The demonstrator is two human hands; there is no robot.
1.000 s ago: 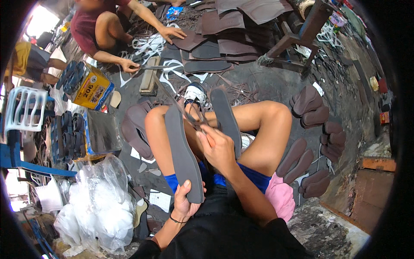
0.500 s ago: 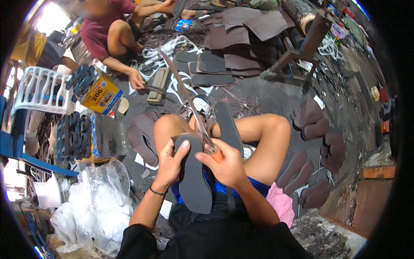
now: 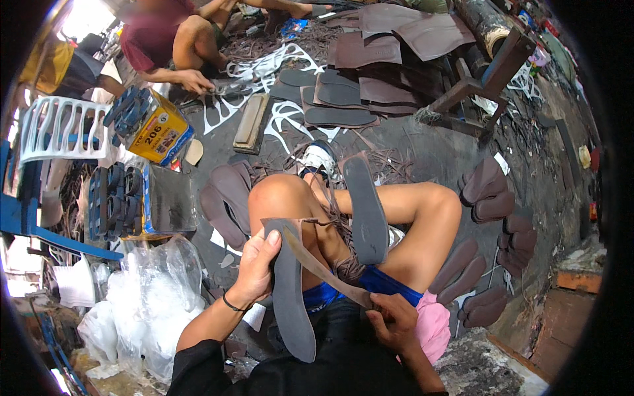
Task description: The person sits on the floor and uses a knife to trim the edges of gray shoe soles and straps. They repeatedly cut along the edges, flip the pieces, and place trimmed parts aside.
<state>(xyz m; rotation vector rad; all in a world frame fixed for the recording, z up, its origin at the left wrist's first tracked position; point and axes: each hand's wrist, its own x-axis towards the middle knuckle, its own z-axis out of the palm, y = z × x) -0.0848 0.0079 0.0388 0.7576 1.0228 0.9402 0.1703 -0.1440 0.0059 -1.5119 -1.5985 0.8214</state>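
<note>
My left hand (image 3: 254,269) grips a dark grey shoe sole (image 3: 291,307) near its upper end, thumb on the face and fingers behind. A strip of brown sheet (image 3: 307,231) sticks out along the sole's upper right edge. My right hand (image 3: 394,321) is closed around a long knife, its handle mostly hidden in the fist. The blade (image 3: 330,276) slants up and left, its tip lying over the upper part of the sole. A second grey sole (image 3: 366,211) rests across my bent right leg, beside thin brown offcuts (image 3: 348,264).
Brown soles (image 3: 456,267) lie in groups at right. Ahead are brown sheets (image 3: 370,51), a whetstone-like block (image 3: 251,125) and a wooden stand (image 3: 462,99). Boxes with sandals (image 3: 158,135) and a plastic bag (image 3: 152,310) stand at left. A co-worker's hand (image 3: 195,82) is at upper left.
The knife has swung from pointing up and away to lying across the sole. My right hand has moved right and toward me. The co-worker's hand has moved farther away.
</note>
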